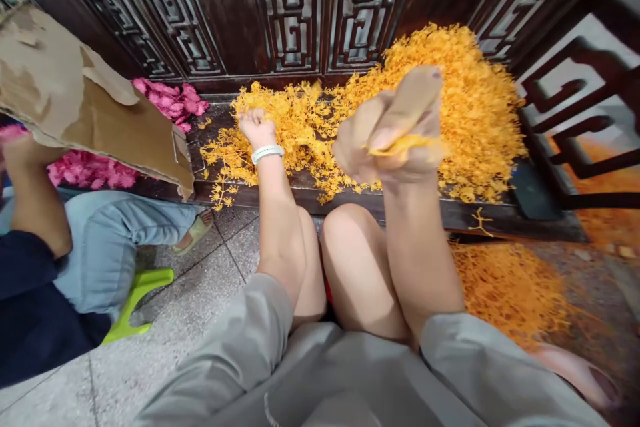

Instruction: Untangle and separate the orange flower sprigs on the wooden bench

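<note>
My left hand, with a white band at the wrist, is curled closed at the front of the loose yellow plastic flowers. Whatever its fingers hold, if anything, is hidden. Raised in front of the big heap of yellow flowers, my right hand is smeared by motion. Its fingers close around a yellow plastic flower piece, which is also blurred. Both hands are over the dark wooden ledge, apart from each other.
A torn cardboard piece stands left, between me and a person in jeans. Pink flowers lie around it. A green stool is below. Orange plastic scraps pile up on the floor at right, beside a dark carved chair.
</note>
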`<state>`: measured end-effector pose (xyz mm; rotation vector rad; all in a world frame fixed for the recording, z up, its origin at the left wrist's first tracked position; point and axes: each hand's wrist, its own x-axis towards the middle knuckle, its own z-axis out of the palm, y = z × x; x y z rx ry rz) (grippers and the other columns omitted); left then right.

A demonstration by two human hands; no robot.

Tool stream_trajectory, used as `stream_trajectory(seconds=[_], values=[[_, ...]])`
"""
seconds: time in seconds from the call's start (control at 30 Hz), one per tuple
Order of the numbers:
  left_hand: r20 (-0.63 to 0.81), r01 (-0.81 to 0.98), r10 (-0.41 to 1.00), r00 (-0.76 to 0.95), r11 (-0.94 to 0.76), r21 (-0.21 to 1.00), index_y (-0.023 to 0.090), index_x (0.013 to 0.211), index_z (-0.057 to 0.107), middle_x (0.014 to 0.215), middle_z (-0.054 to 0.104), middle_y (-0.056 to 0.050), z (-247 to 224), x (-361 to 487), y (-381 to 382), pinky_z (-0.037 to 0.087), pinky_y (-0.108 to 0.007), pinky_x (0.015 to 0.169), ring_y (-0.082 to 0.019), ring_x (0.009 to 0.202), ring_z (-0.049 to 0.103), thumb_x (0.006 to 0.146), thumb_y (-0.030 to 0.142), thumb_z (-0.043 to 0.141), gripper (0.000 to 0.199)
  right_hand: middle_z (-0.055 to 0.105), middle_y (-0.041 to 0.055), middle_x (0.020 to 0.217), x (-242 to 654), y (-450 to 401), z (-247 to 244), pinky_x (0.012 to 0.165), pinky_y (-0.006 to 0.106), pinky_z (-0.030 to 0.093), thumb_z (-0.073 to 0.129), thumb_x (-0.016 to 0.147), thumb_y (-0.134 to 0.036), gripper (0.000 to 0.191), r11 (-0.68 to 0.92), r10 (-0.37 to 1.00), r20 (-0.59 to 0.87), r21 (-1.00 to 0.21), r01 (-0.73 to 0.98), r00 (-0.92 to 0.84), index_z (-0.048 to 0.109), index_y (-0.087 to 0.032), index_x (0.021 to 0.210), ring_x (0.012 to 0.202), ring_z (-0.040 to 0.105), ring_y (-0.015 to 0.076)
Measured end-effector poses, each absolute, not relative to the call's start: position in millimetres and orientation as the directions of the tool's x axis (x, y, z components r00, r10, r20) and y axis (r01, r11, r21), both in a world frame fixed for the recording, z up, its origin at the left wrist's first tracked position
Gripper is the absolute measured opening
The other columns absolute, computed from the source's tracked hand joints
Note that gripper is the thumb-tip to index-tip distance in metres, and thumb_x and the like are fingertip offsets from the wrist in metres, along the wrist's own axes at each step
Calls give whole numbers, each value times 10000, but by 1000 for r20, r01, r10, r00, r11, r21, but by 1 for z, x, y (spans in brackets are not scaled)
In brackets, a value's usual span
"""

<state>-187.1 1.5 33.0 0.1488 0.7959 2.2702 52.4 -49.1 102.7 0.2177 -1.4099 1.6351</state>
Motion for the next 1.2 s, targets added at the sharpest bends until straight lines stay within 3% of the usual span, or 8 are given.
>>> stream_trajectory(seconds=[0.1, 0.2, 0.33, 0.53, 0.67, 0.8, 0.93, 1.2], values=[[-57, -504, 555, -830, -701, 504, 251, 825, 324, 600, 186, 82, 38, -209, -12, 236, -289, 505, -138, 474, 180, 1175, 291, 288, 354, 495, -99, 577, 64, -42, 107, 371, 163, 350, 841, 840, -559, 338, 13, 710, 577, -585, -811, -405, 645, -284, 859, 421, 366, 55], [78, -450, 580, -811, -704, 549, 250, 857, 448, 586, 248, 62, 54, -204, -22, 256, -294, 489, -137, 463, 236, 1171, 360, 340, 350, 681, -48, 864, 59, -29, 91, 564, 178, 517, 771, 915, -537, 304, -46, 856, 336, -709, -703, -394, 643, -261, 905, 646, 590, 54], [183, -402, 655, -733, -634, 661, 252, 873, 539, 588, 339, 33, 66, -173, -26, 274, -292, 492, -121, 485, 333, 1153, 509, 341, 428, 701, -1, 922, 44, -21, 66, 626, 251, 548, 723, 922, -635, 392, 33, 899, 205, -913, -406, -386, 625, -258, 965, 766, 660, 112], [245, -349, 712, -658, -576, 739, 298, 970, 659, 650, 516, 4, 63, -152, -17, 442, -257, 635, -140, 667, 591, 1088, 626, 447, 407, 670, 24, 795, 45, 3, 34, 554, 268, 533, 669, 864, -792, 578, -120, 923, 5, -946, -301, -385, 652, -237, 1026, 658, 598, 140], [202, -380, 726, -657, -551, 743, 270, 908, 645, 785, 648, -25, 62, -154, -16, 525, -244, 782, -157, 907, 706, 1104, 566, 448, 406, 663, 47, 850, 51, 24, 12, 553, 308, 540, 605, 844, -849, 663, -241, 941, -150, -927, -286, -305, 640, -242, 1111, 693, 618, 185], [214, -445, 780, -588, -533, 720, 243, 869, 605, 1014, 743, -49, 67, -147, -19, 568, -271, 889, -156, 1053, 730, 1120, 452, 459, 358, 639, 40, 945, 39, 21, 9, 627, 315, 527, 657, 854, -802, 602, -4, 987, 32, -975, -221, -157, 619, -277, 1148, 785, 615, 188], [215, -473, 855, -472, -451, 757, 219, 837, 569, 1118, 755, -70, 72, -127, -20, 594, -326, 953, -183, 1109, 741, 1113, 428, 488, 356, 582, 13, 835, 24, 4, 20, 736, 337, 520, 694, 892, -718, 490, 379, 878, 382, -923, -66, -289, 677, -280, 1112, 806, 578, 192], [168, -502, 922, -348, -335, 797, 198, 860, 583, 913, 685, -47, 65, -102, -12, 602, -343, 917, -229, 1090, 770, 1080, 420, 584, 312, 531, -15, 735, 23, 1, 18, 778, 378, 515, 672, 930, -690, 448, 484, 796, 432, -875, 16, -424, 667, -275, 1101, 705, 493, 195]])
